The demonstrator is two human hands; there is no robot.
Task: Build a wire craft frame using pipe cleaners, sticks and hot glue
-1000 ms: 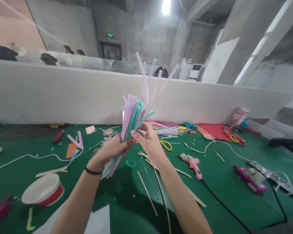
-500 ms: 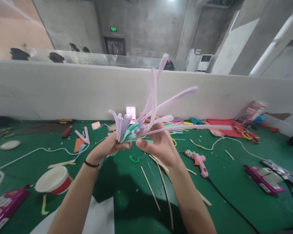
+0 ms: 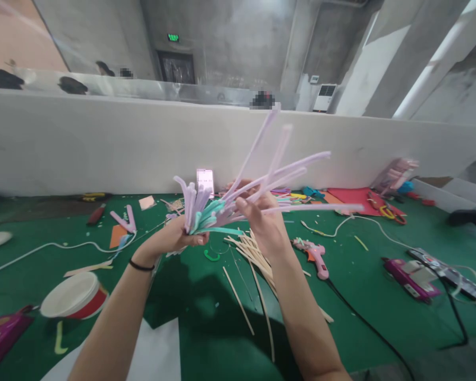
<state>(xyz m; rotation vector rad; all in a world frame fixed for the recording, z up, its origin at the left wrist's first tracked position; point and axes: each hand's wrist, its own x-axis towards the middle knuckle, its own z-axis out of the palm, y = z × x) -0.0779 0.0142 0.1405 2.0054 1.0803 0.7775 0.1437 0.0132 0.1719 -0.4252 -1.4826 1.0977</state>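
1. Both hands are meeting over the table (image 3: 360,317): the left hand (image 3: 170,241) is wrapping its fingers tight round the base of the stems (image 3: 206,209).
2. Opposite, the right hand (image 3: 262,222) is curling its fingers among the fanned lilac ends, seemingly pinching a few.
3. Just beneath those fingers, sticks (image 3: 254,254) are lying; a glue gun (image 3: 315,259) is sitting beyond.

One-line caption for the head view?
Left hand grips a pipe cleaner bundle; right hand holds several fanned out above green table.
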